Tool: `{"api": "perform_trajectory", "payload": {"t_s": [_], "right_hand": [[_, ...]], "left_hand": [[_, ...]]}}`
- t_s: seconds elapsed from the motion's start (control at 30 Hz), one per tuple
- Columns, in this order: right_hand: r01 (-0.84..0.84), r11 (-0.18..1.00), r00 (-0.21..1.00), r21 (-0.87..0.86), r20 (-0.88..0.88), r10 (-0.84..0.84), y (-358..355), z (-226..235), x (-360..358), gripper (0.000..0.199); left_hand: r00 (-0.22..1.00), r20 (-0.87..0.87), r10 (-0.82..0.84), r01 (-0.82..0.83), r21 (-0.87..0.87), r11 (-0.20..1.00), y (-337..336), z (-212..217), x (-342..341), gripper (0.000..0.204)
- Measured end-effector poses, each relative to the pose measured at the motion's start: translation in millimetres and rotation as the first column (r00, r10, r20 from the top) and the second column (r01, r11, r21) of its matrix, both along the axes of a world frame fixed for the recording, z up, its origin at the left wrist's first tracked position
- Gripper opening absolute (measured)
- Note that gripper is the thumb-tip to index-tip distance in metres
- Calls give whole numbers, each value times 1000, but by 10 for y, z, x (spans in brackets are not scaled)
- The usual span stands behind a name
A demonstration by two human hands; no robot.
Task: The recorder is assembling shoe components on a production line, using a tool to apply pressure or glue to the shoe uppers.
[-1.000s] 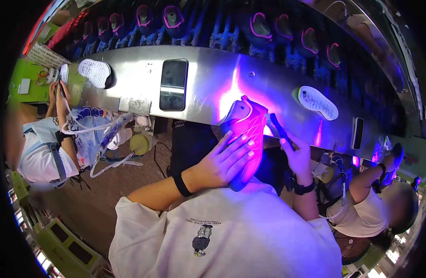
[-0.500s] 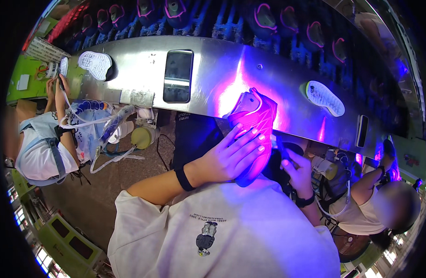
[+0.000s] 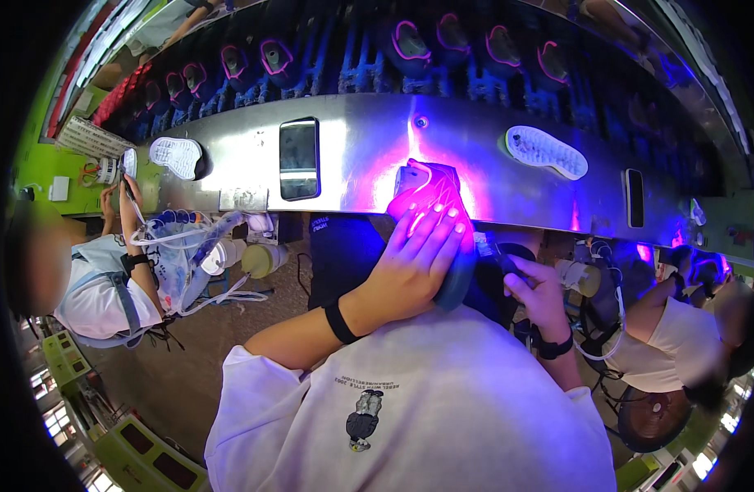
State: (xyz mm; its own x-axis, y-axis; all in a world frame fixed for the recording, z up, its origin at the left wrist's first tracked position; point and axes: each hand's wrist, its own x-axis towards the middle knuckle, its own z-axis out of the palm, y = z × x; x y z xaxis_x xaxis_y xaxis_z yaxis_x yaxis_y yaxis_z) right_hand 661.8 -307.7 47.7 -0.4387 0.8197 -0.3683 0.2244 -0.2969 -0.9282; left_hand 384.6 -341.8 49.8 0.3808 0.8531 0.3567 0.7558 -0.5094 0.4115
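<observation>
head: left hand [image 3: 408,275] holds shoe [image 3: 457,281]; right hand [image 3: 535,289], brush [image 3: 500,259]

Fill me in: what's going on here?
A person's left hand lies across a low shoe lit pink and violet, at the edge of a long grey metal bench. The right hand holds a slim dark-handled tool, its tip beside the shoe. A black rectangular phone and a white textured sole rest on the bench.

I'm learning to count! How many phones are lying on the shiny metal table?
2. One phone lies on the metal table left of the shoe; another phone lies right of it. More could be hidden.
</observation>
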Motion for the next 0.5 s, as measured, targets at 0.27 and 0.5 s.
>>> {"api": "perform_trajectory", "payload": {"t_s": [0.27, 0.5], "right_hand": [[78, 996, 995, -44, -57, -80, -168, 4, 223, 41], [169, 984, 979, -56, -102, -174, -421, 52, 352, 41]], "left_hand": [[995, -59, 75, -76, -4, 997, 152, 195, 316, 78], [974, -141, 179, -160, 135, 978, 364, 288, 558, 68]]}}
